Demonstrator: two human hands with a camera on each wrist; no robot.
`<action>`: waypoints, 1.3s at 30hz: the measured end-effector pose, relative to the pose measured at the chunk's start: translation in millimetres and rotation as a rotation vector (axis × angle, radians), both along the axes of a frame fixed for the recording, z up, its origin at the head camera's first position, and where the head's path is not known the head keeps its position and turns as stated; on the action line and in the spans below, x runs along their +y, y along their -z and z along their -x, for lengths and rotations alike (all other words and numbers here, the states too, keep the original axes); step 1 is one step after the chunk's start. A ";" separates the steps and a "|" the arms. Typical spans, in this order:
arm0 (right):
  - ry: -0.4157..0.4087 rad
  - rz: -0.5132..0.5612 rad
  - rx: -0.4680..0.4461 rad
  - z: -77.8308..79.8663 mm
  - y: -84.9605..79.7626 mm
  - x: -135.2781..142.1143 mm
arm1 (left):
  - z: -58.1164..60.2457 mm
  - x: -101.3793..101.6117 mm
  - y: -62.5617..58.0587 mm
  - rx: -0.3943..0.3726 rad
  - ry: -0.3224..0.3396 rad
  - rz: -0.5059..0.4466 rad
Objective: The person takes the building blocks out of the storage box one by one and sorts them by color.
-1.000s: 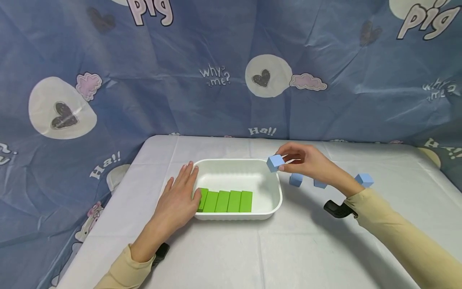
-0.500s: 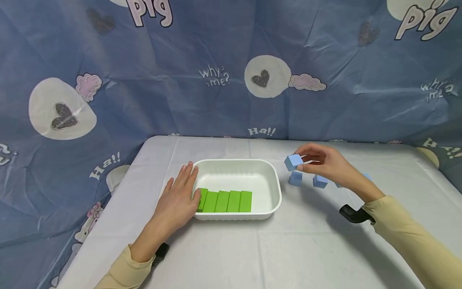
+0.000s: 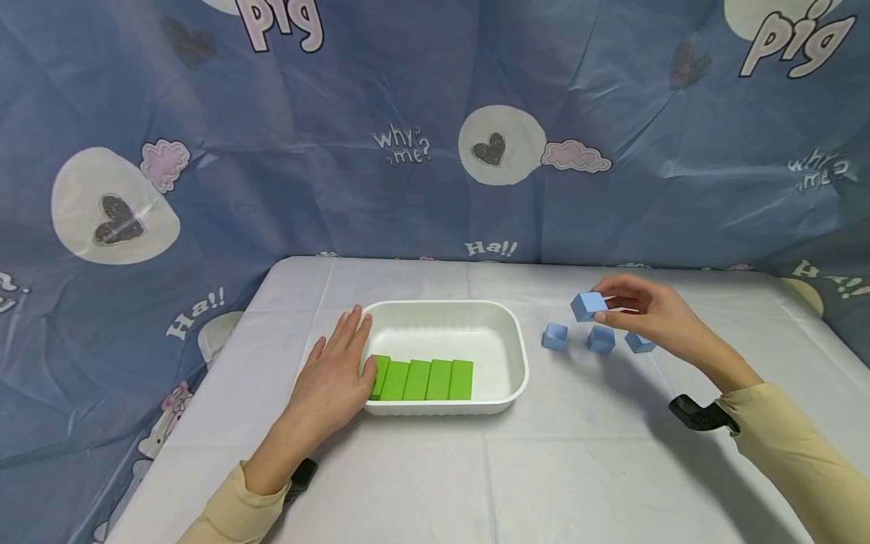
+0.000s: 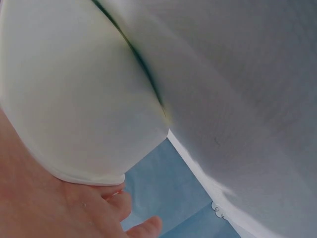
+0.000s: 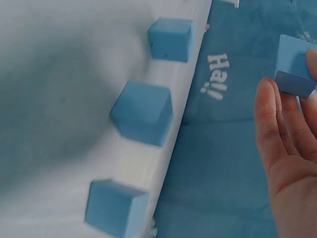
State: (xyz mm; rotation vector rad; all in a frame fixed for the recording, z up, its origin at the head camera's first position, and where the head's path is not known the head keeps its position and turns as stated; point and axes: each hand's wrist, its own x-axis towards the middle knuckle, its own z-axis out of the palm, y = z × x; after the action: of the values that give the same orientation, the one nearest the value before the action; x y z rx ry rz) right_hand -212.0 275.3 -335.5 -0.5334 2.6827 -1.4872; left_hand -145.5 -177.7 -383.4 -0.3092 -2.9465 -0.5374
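My right hand (image 3: 655, 317) pinches a light blue cube (image 3: 588, 306) between thumb and fingers, raised above the table. Below it, three more blue cubes stand in a loose row: one on the left (image 3: 554, 337), a middle one (image 3: 601, 340) and one partly behind the hand (image 3: 640, 343). The right wrist view shows the held cube (image 5: 292, 62) at its right edge. A white plastic tray (image 3: 445, 408) holds several green rectangular blocks (image 3: 418, 380) lined up along its near side. Against the tray's left end rests my left hand (image 3: 333, 378), fingers straight and thumb over the rim.
A white cloth (image 3: 435, 483) covers the table. Behind and left of it hangs a blue printed curtain (image 3: 340, 189). The left wrist view is mostly filled by the tray's outer wall (image 4: 89, 99).
My right hand has carried the pinched blue cube rightward, from over the tray's right rim to above the loose cubes. The left hand and tray have stayed in place.
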 end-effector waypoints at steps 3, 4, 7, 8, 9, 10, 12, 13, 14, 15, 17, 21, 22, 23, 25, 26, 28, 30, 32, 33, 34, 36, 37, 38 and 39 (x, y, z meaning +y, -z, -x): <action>0.003 -0.033 0.019 -1.5 3.3 11.1 | 0.3 -0.1 0.1 -0.004 0.000 -0.002; 0.009 -0.040 0.023 -1.9 4.5 14.7 | 0.6 0.0 0.1 -0.006 -0.001 -0.002; 0.040 -0.055 0.020 -3.3 7.1 24.6 | 0.8 -0.1 -0.2 -0.008 0.000 0.002; 0.058 -0.058 0.015 -3.7 7.9 27.6 | 0.8 -0.1 -0.2 -0.007 0.000 0.004; 0.076 -0.061 0.008 -4.1 8.7 30.4 | 0.6 0.0 -0.4 -0.004 0.001 0.004; 0.093 -0.063 0.000 -4.4 9.5 33.1 | 0.4 -0.1 -0.7 -0.004 0.001 0.006; 0.119 -0.079 -0.009 -5.2 11.6 38.7 | 0.2 -0.2 -0.5 0.001 0.003 0.005; 0.128 -0.081 -0.014 -5.2 12.7 41.8 | 0.1 -0.3 -0.6 0.002 0.004 0.007; 0.139 -0.086 -0.018 -5.1 13.9 44.7 | 0.1 -0.3 -0.5 0.001 0.004 0.007; 0.147 -0.086 -0.023 -4.8 15.1 47.5 | 0.2 -0.3 -0.6 0.000 0.004 0.008; 0.162 -0.086 -0.029 -3.8 17.4 53.1 | 0.7 -0.3 -0.3 0.000 0.001 0.009; 0.187 -0.083 -0.043 -1.6 21.8 64.1 | 1.6 -0.4 -0.3 0.002 -0.002 0.014; 0.193 -0.085 -0.044 -1.0 22.8 66.7 | 1.7 -0.4 -0.2 0.003 -0.003 0.013; 0.199 -0.083 -0.046 -0.5 23.7 69.5 | 1.7 -0.4 -0.1 0.001 -0.002 0.012; 0.207 -0.079 -0.053 0.3 25.1 74.6 | 1.6 -0.5 0.0 -0.002 -0.001 0.009; 0.210 -0.078 -0.056 0.9 25.6 76.9 | 1.7 -0.6 0.1 -0.005 -0.003 0.009; 0.216 -0.075 -0.058 1.9 26.9 81.5 | 1.8 -0.7 0.1 -0.008 -0.004 0.009; 0.223 -0.080 -0.055 2.0 28.0 85.7 | 1.5 -0.6 0.2 -0.006 -0.003 0.009; 0.232 -0.087 -0.048 2.2 29.6 90.0 | 1.2 -0.4 0.4 -0.001 -0.002 0.008; 0.236 -0.089 -0.042 2.1 30.2 92.0 | 0.9 -0.3 0.4 0.003 -0.001 0.006; 0.239 -0.091 -0.039 1.8 30.4 94.2 | 0.7 -0.3 0.5 0.006 0.000 0.005; 0.246 -0.092 -0.036 0.7 30.5 98.7 | 0.5 -0.2 0.7 0.009 0.001 0.004; 0.249 -0.090 -0.036 0.1 30.5 101.1 | 0.6 -0.2 0.6 0.010 0.000 0.005; 0.251 -0.091 -0.034 -0.8 30.4 103.4 | 0.7 -0.2 0.6 0.010 0.000 0.005; 0.252 -0.093 -0.031 -1.8 30.5 105.8 | 0.7 -0.4 0.4 0.008 0.000 0.006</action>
State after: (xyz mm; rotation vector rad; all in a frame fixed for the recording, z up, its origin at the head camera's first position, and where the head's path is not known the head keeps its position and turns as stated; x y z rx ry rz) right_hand -210.2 381.2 -366.0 -0.1704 2.8638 -1.3977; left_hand -146.2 -178.1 -383.8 -0.3116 -2.9413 -0.5266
